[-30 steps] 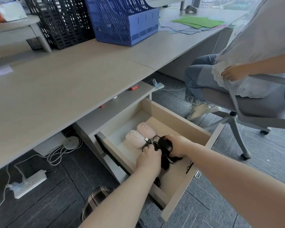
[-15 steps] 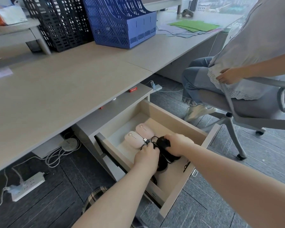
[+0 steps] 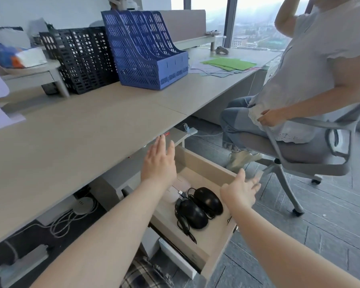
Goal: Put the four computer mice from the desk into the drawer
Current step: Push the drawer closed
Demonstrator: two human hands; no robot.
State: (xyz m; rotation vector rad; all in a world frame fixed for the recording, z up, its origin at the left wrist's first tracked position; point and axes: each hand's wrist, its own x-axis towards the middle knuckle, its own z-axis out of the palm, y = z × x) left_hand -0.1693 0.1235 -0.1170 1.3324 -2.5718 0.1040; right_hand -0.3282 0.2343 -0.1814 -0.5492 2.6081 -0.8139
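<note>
**Mice in drawer, hands empty**

Your left hand and right hand hover spread, holding nothing. Two black mice lie mid-drawer; pale mice sit toward its back, half hidden by your arm. Risk: a cable trails toward the front edge and may pinch on closing.

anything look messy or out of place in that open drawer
Only the cables: the two black mice lie side by side in the drawer with cords in a loose tangle, one strand trailing toward the front edge. The pale mice are partly hidden by the left hand.
</note>
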